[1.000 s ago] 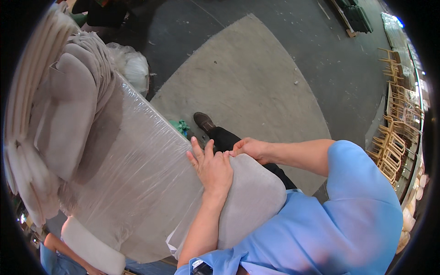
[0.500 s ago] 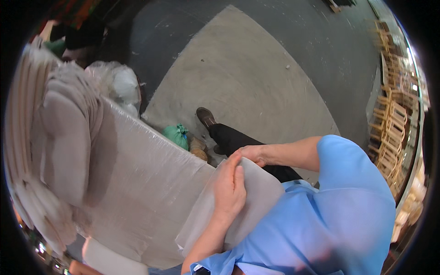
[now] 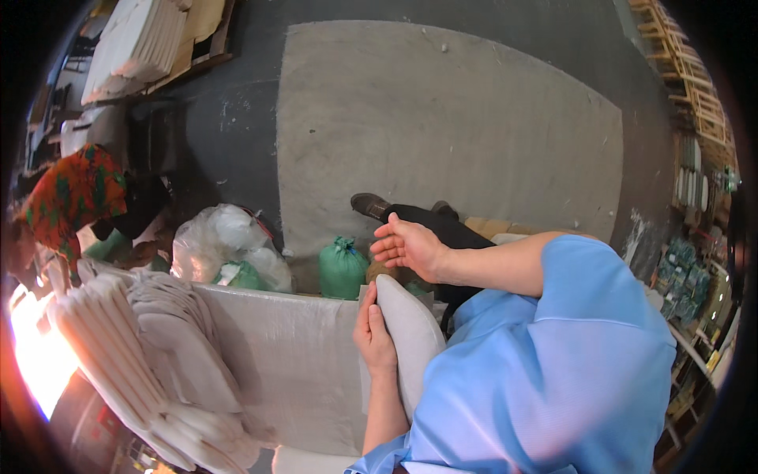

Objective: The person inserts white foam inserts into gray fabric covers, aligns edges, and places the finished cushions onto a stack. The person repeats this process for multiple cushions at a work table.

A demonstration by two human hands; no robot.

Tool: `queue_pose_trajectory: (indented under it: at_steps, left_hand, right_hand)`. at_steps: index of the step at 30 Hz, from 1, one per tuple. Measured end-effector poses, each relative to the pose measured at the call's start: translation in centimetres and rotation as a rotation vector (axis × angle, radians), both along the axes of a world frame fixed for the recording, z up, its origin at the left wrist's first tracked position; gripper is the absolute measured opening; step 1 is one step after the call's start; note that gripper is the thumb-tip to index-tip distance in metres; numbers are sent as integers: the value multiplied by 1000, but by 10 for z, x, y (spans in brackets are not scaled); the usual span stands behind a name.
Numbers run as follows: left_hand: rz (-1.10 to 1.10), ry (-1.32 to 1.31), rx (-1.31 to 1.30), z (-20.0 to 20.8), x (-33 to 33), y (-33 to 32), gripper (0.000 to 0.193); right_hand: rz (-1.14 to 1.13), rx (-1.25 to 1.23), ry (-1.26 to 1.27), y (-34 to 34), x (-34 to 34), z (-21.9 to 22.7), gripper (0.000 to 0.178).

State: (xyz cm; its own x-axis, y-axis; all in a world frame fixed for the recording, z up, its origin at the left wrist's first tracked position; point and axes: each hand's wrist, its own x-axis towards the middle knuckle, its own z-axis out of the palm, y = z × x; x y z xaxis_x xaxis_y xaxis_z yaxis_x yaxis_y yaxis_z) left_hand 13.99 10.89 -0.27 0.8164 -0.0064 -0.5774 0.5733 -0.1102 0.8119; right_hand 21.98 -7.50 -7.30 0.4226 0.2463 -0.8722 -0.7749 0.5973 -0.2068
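A light grey padded seat (image 3: 409, 336) stands on edge between my body and the wrapped table. My left hand (image 3: 376, 336) holds it along its left side, fingers straight and pressed against it, thumb lying beside them. Just beyond the pad's upper end, my right hand (image 3: 412, 248) is raised, palm partly showing, fingers apart and nothing in them. The pad's lower end is hidden by my blue shirt and left arm. Clear film covers the greyish tabletop (image 3: 296, 336) to the left of my left hand.
Similar pads stand in a row (image 3: 110, 340) at the table's left end, beside grey draped covers (image 3: 178, 316). Beyond the table edge lie a tied green sack (image 3: 342, 267) and clear plastic bags (image 3: 225, 241). A person in orange patterned clothing (image 3: 79, 189) bends at far left. Wooden frames (image 3: 695, 71) line the right.
My right hand has come off the pad and lifted with its fingers spread. The left hand stays on the pad. The view has swung left, bringing the other person into sight.
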Motion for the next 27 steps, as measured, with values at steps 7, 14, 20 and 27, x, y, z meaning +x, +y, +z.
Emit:
queue_pose_trajectory:
  at_steps: [7, 14, 20, 27]
  left_hand:
    - [-4, -30, 9, -6, -4, 3, 40]
    - [-126, 14, 51, -11, 6, 16, 45]
    - [-154, -19, -97, -29, 11, 10, 50]
    - [-120, -56, -221, -46, 6, 0, 57]
  right_hand:
    - [-18, 16, -162, 12, -11, 2, 59]
    - [-40, 155, -43, 26, 3, -1, 67]
    - [-12, 178, 25, 40, 15, -2, 91]
    - [105, 91, 83, 47, 8, -16, 108]
